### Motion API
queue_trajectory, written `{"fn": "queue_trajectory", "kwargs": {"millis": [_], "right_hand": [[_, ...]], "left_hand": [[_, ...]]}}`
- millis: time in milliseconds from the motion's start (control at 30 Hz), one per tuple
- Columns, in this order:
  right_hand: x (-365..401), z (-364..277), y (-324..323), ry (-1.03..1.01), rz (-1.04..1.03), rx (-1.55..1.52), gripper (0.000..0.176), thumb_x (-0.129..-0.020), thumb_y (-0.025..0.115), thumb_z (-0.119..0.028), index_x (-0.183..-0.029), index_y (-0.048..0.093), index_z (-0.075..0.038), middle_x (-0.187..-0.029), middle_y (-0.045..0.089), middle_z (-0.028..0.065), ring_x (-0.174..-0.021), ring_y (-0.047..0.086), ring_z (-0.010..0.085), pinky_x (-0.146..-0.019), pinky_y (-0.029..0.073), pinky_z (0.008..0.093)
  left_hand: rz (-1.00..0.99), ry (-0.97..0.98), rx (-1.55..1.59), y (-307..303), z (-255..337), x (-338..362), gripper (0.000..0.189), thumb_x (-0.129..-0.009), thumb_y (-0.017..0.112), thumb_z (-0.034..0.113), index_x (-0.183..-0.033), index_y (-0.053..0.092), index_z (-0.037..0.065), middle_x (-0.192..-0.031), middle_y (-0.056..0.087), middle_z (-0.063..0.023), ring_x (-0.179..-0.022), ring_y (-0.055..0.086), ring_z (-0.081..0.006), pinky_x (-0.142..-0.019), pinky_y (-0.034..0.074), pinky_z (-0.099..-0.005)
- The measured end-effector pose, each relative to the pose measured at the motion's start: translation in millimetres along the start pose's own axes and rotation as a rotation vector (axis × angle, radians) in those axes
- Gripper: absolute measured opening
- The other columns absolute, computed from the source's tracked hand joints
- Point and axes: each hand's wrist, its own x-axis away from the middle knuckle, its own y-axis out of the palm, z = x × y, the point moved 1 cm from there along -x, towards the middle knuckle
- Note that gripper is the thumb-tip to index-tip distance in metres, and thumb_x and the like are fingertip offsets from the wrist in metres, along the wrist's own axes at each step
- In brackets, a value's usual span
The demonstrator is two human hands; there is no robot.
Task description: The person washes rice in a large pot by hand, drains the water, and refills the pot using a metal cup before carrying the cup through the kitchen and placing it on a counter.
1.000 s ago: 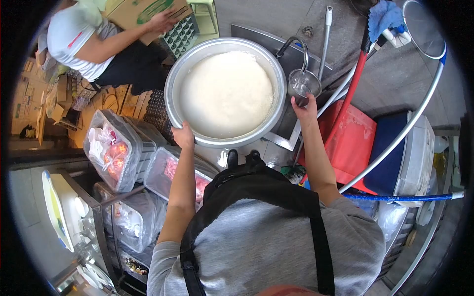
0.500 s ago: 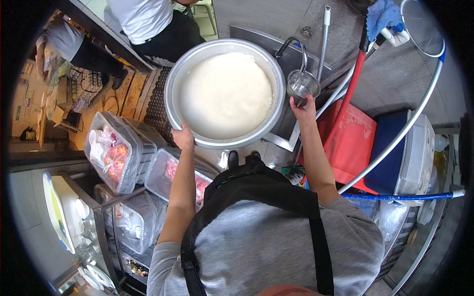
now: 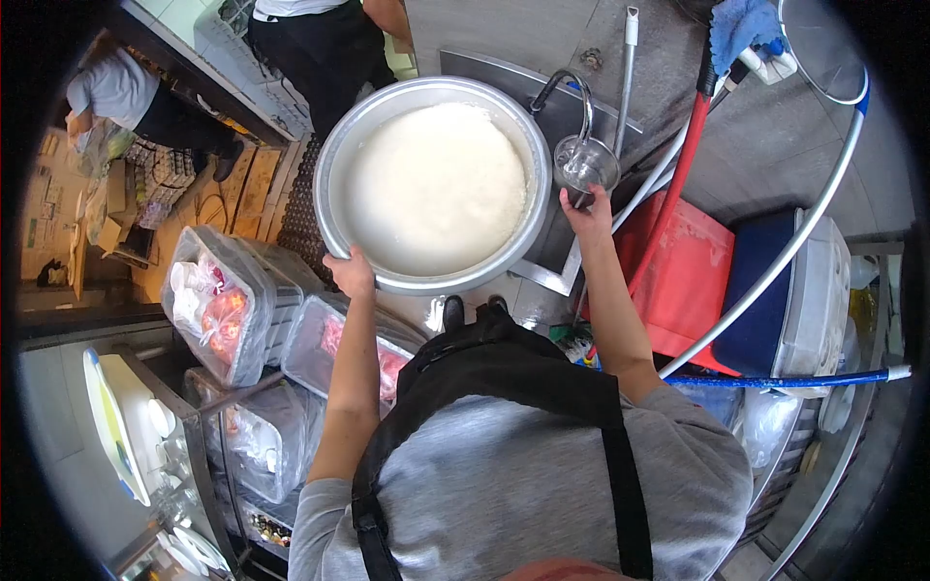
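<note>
A large round metal pot [image 3: 326, 184] stands in front of me at the edge of the metal sink [image 3: 557, 237]. White, rice-like grains [image 3: 441, 179] lie in it under cloudy liquid. My left hand [image 3: 352, 272] is closed on the pot's near left rim. To the right, my right hand [image 3: 589, 213] is wrapped round a metal cup [image 3: 605, 172], held under the curved faucet [image 3: 587, 111]. Water appears to run from the spout into the cup. The cup is apart from the pot's right side.
Clear plastic bins [image 3: 254, 310] with bagged food stand at left, above a metal rack [image 3: 199, 416]. A red container [image 3: 683, 281], blue-lidded box [image 3: 770, 290] and long-handled poles [image 3: 814, 237] crowd the right. One co-worker [image 3: 320, 58] stands beyond the pot, another [image 3: 136, 97] further left.
The whole view has shifted slightly. The nearer co-worker beyond the pot has changed posture and position. My hands keep their holds on the pot rim and the cup.
</note>
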Motion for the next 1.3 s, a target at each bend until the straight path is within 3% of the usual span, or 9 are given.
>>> {"fn": "queue_trajectory", "kwargs": {"millis": [100, 200, 300, 400, 500, 600, 667, 967, 1300], "right_hand": [[10, 1, 3, -0.035, -0.031, 0.044, 0.033, -0.070, 0.056, -0.007, -0.101, 0.045, -0.007, -0.102, 0.043, 0.0087, -0.095, 0.044, 0.0229, -0.081, 0.040, 0.0448], [8, 0, 2, -0.014, -0.022, 0.032, 0.032, -0.070, 0.056, -0.006, -0.100, 0.045, -0.007, -0.102, 0.042, 0.0088, -0.094, 0.044, 0.0227, -0.082, 0.040, 0.0448], [5, -2, 2, 0.014, 0.003, 0.010, 0.031, -0.070, 0.049, -0.001, -0.097, 0.041, -0.012, -0.103, 0.044, 0.0073, -0.093, 0.043, 0.0261, -0.070, 0.042, 0.0487], [4, -2, 1, 0.026, -0.007, 0.005, 0.032, -0.069, 0.049, -0.001, -0.098, 0.041, -0.012, -0.103, 0.044, 0.0077, -0.093, 0.044, 0.0270, -0.070, 0.043, 0.0486], [0, -2, -2, 0.019, -0.026, 0.000, 0.031, -0.069, 0.049, -0.001, -0.098, 0.041, -0.012, -0.104, 0.044, 0.0082, -0.094, 0.044, 0.0277, -0.070, 0.043, 0.0490], [1, 0, -4, -0.009, -0.026, 0.005, 0.035, -0.067, 0.057, -0.004, -0.100, 0.045, -0.005, -0.105, 0.038, 0.0112, -0.095, 0.042, 0.0237, -0.083, 0.040, 0.0453], [5, -1, -2, 0.008, -0.025, 0.003, 0.034, -0.067, 0.057, -0.004, -0.099, 0.045, -0.005, -0.104, 0.038, 0.0113, -0.095, 0.042, 0.0239, -0.082, 0.041, 0.0454], [15, -2, 3, 0.002, -0.036, 0.016, 0.035, -0.067, 0.057, -0.003, -0.099, 0.043, -0.005, -0.104, 0.038, 0.0123, -0.094, 0.043, 0.0249, -0.081, 0.042, 0.0448], [9, -2, -2, 0.020, -0.044, 0.009, 0.036, -0.068, 0.056, -0.004, -0.101, 0.042, -0.003, -0.105, 0.037, 0.0145, -0.095, 0.043, 0.0261, -0.083, 0.041, 0.0441]], "left_hand": [[-0.059, -0.024, 0.026, -5, 5, 2, 0.059, -0.070, 0.054, 0.029, -0.114, 0.034, -0.006, -0.107, 0.048, -0.0278, -0.100, 0.047, -0.0392, -0.087, 0.036, -0.0391], [-0.069, -0.027, 0.035, -5, 6, 3, 0.059, -0.070, 0.053, 0.029, -0.114, 0.035, -0.006, -0.107, 0.048, -0.0279, -0.101, 0.047, -0.0391, -0.088, 0.035, -0.0389], [-0.058, -0.021, 0.035, -4, 5, 2, 0.059, -0.070, 0.054, 0.028, -0.113, 0.035, -0.006, -0.107, 0.048, -0.0280, -0.101, 0.047, -0.0390, -0.088, 0.035, -0.0386], [-0.056, -0.016, 0.033, -5, 5, 3, 0.058, -0.070, 0.054, 0.028, -0.113, 0.036, -0.007, -0.107, 0.048, -0.0282, -0.100, 0.047, -0.0390, -0.087, 0.035, -0.0384], [-0.060, -0.010, 0.027, -4, 4, 1, 0.057, -0.070, 0.054, 0.028, -0.112, 0.036, -0.007, -0.105, 0.049, -0.0284, -0.099, 0.048, -0.0390, -0.087, 0.036, -0.0384], [-0.032, 0.009, 0.012, -1, 1, -1, 0.053, -0.071, 0.053, 0.028, -0.109, 0.037, -0.005, -0.101, 0.051, -0.0282, -0.095, 0.050, -0.0395, -0.084, 0.037, -0.0402], [-0.004, 0.037, -0.011, 2, -3, -3, 0.048, -0.071, 0.051, 0.029, -0.105, 0.038, -0.003, -0.095, 0.053, -0.0275, -0.089, 0.052, -0.0405, -0.080, 0.040, -0.0434], [-0.042, -0.011, 0.024, -2, 2, 0, 0.052, -0.071, 0.053, 0.027, -0.108, 0.039, -0.006, -0.102, 0.051, -0.0272, -0.097, 0.049, -0.0384, -0.085, 0.036, -0.0386], [-0.008, 0.043, -0.012, 2, -4, -4, 0.051, -0.071, 0.050, 0.029, -0.108, 0.037, -0.003, -0.096, 0.054, -0.0274, -0.090, 0.053, -0.0394, -0.080, 0.040, -0.0420]]}}
